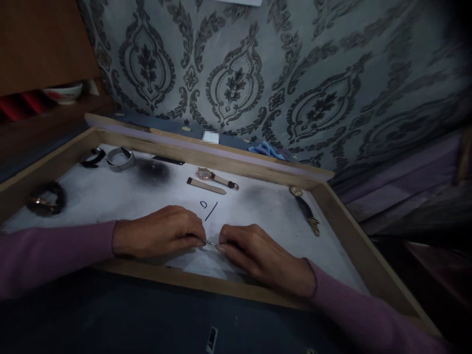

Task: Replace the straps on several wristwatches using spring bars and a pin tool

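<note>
Silvery sliver (211, 243) right there at lower centre, left hand (162, 231) pinching one end, right hand (262, 253) clamped on the other, rose-gold watch (204, 173) sitting near mid-frame, loose tan strap (207, 186) just below, wooden tray (206, 283) spreading underneath.

The person wore a long-sleeved top of dusky purple, muted in the dim light. The left sleeve (59, 253) was close-fitting, its plain cuff (112, 238) ending at the wrist of a bare left hand (162, 231). The right sleeve (354, 307) matched it, with fine knit ribbing along the forearm and a darker, narrow edge bordering the bare right hand (258, 250).
</note>
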Motion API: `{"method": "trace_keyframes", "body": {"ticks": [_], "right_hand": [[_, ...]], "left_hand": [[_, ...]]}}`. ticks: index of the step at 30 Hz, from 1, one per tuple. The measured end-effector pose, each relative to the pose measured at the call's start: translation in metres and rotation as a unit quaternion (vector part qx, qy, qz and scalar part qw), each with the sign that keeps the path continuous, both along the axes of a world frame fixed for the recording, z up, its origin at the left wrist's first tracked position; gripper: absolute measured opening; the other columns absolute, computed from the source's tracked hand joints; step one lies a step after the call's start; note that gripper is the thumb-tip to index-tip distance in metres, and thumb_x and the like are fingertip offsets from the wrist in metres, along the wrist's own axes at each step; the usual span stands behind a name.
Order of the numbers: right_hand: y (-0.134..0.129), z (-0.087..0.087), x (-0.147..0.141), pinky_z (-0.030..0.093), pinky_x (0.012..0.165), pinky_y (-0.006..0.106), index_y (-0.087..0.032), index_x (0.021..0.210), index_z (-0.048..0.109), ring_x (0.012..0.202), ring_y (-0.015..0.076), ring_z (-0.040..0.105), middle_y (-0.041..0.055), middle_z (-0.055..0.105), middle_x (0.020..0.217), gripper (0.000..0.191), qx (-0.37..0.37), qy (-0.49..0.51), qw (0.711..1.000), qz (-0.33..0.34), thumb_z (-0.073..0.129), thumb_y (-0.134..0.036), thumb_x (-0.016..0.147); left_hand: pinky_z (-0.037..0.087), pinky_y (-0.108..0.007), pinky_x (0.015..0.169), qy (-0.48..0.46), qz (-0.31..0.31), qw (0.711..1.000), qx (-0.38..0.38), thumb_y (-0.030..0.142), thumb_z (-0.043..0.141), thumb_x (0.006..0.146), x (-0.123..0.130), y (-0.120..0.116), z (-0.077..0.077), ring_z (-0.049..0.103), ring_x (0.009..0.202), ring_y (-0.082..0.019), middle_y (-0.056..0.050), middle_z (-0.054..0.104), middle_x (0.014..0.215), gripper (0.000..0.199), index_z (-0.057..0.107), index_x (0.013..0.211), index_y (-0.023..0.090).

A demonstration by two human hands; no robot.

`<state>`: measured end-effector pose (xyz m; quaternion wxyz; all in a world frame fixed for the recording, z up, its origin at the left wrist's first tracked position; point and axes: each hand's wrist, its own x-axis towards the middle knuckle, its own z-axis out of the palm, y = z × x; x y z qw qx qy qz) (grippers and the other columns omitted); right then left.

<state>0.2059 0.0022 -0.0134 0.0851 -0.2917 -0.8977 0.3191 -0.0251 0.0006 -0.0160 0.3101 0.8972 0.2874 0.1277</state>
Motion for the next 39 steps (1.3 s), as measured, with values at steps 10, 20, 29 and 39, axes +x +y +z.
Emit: {"method": "trace_keyframes", "body": {"ticks": [10,20,29,39], "right_hand": [[-0.001,-0.002,-0.001,0.034,0.055,0.023,-0.017,0.076,0.051,0.056,0.0097,0.045,-0.0019,0.051,0.065,0.02,0.005,0.018,1.0,0.004,0.045,-0.019,0.095],[0.005,0.004,-0.003,0.035,0.044,0.02,-0.016,0.081,0.062,0.049,0.0073,0.044,-0.0031,0.053,0.061,0.023,-0.228,0.25,0.921,-0.191,0.07,-0.037,0.081],[0.01,0.004,0.0,0.041,0.046,0.021,-0.016,0.075,0.062,0.047,0.0073,0.049,-0.0023,0.059,0.058,0.027,-0.241,0.358,0.87,-0.239,0.075,-0.039,0.077],[0.019,-0.005,0.005,0.038,0.047,0.021,-0.016,0.076,0.054,0.047,0.0078,0.047,-0.0027,0.056,0.06,0.034,-0.209,0.297,0.898,-0.247,0.067,-0.048,0.082]], "left_hand": [[0.045,-0.021,0.068,-0.033,-0.008,0.995,-0.089,0.018,0.055,0.092,0.001,0.004,0.003,0.064,0.071,-0.013,-0.003,0.071,0.079,0.018,0.072,0.087,0.014],[0.037,-0.02,0.055,-0.129,0.103,0.966,-0.2,0.029,0.058,0.087,0.01,0.007,0.006,0.05,0.058,-0.01,0.001,0.059,0.061,0.025,0.07,0.072,0.011],[0.039,-0.022,0.057,-0.208,0.092,0.94,-0.255,0.026,0.06,0.082,0.046,0.018,-0.004,0.05,0.06,-0.012,0.002,0.056,0.057,0.023,0.065,0.063,0.014],[0.031,-0.021,0.052,-0.125,0.11,0.961,-0.221,0.029,0.059,0.083,0.039,0.021,-0.01,0.042,0.057,-0.01,0.004,0.049,0.061,0.022,0.07,0.094,0.013]]}}
